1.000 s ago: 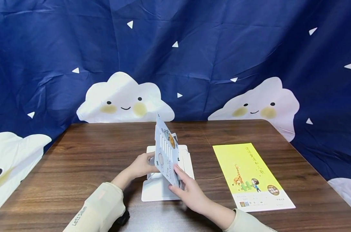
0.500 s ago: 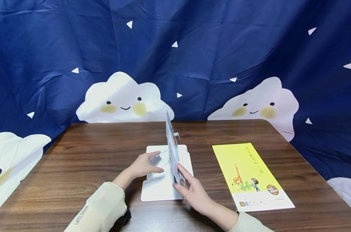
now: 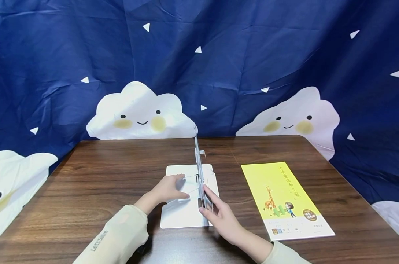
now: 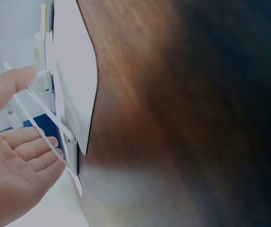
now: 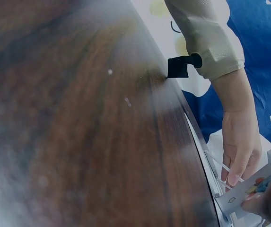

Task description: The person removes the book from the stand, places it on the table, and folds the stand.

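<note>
A white book stand stands on the table: its base plate [image 3: 181, 216] lies flat and its printed panel [image 3: 199, 163] rises upright, seen nearly edge-on in the head view. My right hand [image 3: 225, 222] pinches the near edge of the panel between thumb and fingers. On the left side, my left hand [image 3: 167, 189] is over the base, thumb and fingers spread around the thin wire support [image 4: 45, 106]. In the left wrist view the thumb lies against the wire and the other fingers are loosely extended. Whether the wire meets the panel cannot be made out.
A yellow book [image 3: 285, 198] with a giraffe on its cover lies flat to the right of the stand. The dark wooden table [image 3: 120, 161] reaches back to a blue curtain [image 3: 219, 73] printed with clouds.
The panel has swung from a leftward tilt with its print visible to upright and edge-on, my right hand keeping its grip. My left hand has come off the panel and shifted slightly right.
</note>
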Available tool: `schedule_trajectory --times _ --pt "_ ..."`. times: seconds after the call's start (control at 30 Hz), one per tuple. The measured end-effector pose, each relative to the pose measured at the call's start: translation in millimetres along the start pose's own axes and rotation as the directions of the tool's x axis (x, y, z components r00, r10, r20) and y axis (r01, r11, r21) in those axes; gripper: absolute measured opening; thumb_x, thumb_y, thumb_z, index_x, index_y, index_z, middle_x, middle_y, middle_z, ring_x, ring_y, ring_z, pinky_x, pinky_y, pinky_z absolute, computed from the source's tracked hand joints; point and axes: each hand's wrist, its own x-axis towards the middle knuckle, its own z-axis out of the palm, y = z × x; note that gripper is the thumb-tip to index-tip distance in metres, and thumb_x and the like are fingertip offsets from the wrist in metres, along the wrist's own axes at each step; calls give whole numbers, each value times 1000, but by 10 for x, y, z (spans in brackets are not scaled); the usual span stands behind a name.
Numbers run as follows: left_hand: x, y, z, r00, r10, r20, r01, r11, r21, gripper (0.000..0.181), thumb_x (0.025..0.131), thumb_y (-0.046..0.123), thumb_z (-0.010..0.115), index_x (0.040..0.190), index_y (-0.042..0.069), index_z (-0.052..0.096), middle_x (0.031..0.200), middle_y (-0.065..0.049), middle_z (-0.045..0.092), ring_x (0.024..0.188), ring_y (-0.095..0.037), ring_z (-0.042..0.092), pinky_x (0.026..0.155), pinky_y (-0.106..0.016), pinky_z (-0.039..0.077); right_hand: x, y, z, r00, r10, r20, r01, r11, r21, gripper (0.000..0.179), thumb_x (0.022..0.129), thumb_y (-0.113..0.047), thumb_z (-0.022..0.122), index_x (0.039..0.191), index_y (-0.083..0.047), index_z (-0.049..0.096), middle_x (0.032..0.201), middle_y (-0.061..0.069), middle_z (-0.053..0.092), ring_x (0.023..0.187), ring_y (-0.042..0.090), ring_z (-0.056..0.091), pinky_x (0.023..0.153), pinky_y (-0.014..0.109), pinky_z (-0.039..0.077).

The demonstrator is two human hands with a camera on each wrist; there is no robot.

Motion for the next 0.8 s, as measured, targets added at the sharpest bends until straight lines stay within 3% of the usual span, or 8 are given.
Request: schedule_trajectory --times 0.43,0.57,0.8 --pt "20 71 49 999 22 37 -28 984 177 70 65 33 73 117 -7 48 116 -20 50 108 -31 45 91 -38 34 -12 0 -14 1000 -10 2 10 1000 0 58 85 -10 54 135 -3 25 135 18 25 119 24 29 92 30 30" --pt "14 72 52 999 16 42 -24 981 195 70 65 34 72 117 -6 48 117 -20 49 109 -31 44 92 -38 33 -13 6 -17 999 -36 0 36 999 -14 57 85 -8 53 134 -1 25 133 22 27 116 27 33 90 34 33" --pt "1 69 71 998 -8 55 -4 979 205 73 66 38 71 120 -4 46 123 -19 44 114 -32 38 95 -39 29 -21 4 -7 1000 -5 -14 5 1000 3 57 85 -9 54 135 -4 26 134 19 27 116 26 33 90 29 34"
